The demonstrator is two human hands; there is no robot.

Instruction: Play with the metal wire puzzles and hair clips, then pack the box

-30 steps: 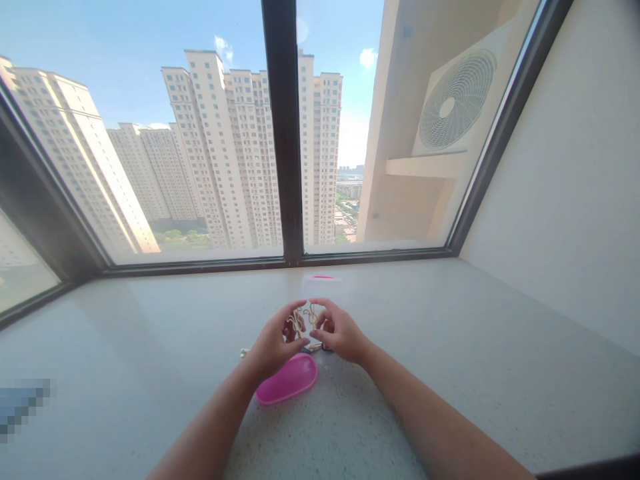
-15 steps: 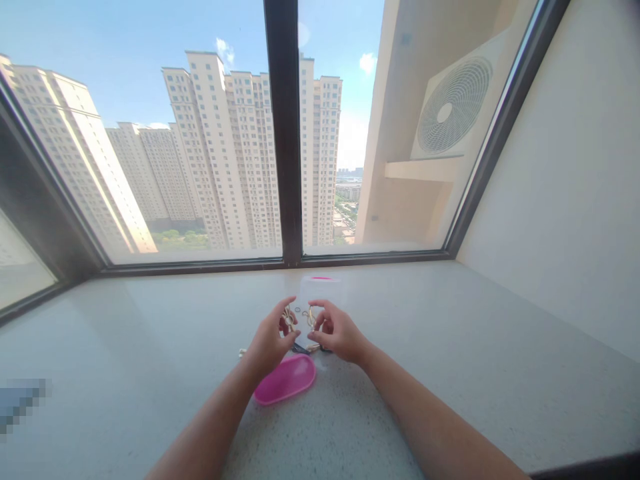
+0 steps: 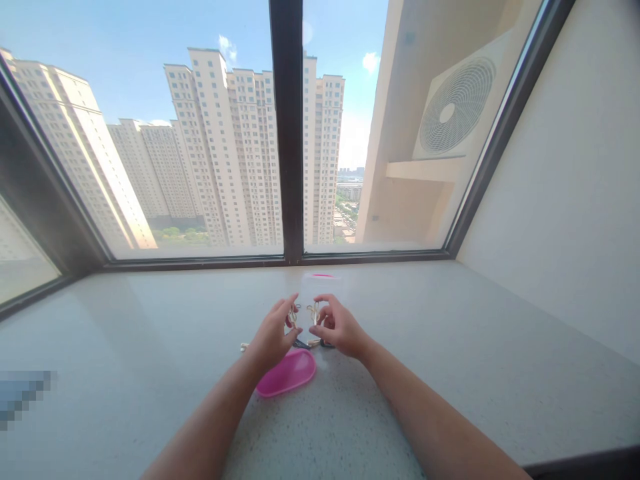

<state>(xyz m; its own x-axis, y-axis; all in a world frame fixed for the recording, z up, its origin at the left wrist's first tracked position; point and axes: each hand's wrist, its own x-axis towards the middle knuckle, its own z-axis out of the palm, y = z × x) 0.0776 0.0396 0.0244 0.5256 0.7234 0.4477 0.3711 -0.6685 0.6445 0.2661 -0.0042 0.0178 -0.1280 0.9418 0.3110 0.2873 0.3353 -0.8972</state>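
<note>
Between the thumb and fingers of my left hand [image 3: 271, 335] is a small gold-coloured looped piece [image 3: 293, 316], too small to name exactly. A similar gold-coloured looped piece [image 3: 315, 311] is pinched in my right hand [image 3: 345, 329]. The two hands face each other with a narrow gap between the pieces. Just below my left hand lies a shallow pink oval tray or lid [image 3: 289, 377], partly covered by the wrist. Under the hands, on the counter, are small dark [image 3: 301, 344] and cream-coloured [image 3: 313, 343] items, partly hidden.
Behind the hands a clear, pale container or sheet [image 3: 325, 285] with a pink mark rests on the pale speckled counter [image 3: 450, 373]. A dark-framed window [image 3: 293, 200] rises at the back. On the right is a white wall [image 3: 565, 200]; a blurred patch [image 3: 23, 393] lies at left.
Both gold-coloured pieces have turned a little in my fingers, and my hands sit slightly higher in view. The whole view has shifted slightly. The grips stay closed.
</note>
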